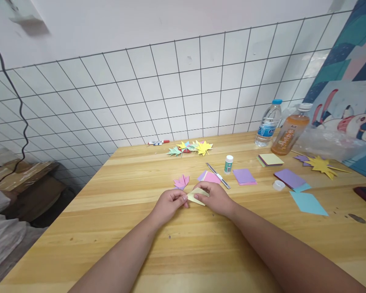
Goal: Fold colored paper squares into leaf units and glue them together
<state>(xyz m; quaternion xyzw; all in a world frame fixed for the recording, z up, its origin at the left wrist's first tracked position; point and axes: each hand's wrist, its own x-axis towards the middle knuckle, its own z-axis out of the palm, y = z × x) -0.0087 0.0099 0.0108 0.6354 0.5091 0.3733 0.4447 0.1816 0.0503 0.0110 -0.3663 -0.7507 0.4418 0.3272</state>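
Observation:
Between my two hands is a small folded piece of pale yellow paper (194, 197), held just above the wooden table. My left hand (172, 202) pinches its left corner between thumb and fingertips. My right hand (215, 198) grips the right side, thumb in front and fingers behind. Just beyond my left hand lies a pink folded paper piece (182, 181) with a purple part under it. Past my right hand, a utility knife (218, 176) rests across pink and purple paper sheets (209, 176).
A glue stick (228, 164) stands upright behind purple squares (244, 176). Paper leaves (203, 147) lie near the tiled wall. Rightward are a water bottle (267, 124), an orange drink bottle (290, 131), a white cap (278, 185), blue paper (309, 203) and a yellow paper leaf (322, 166).

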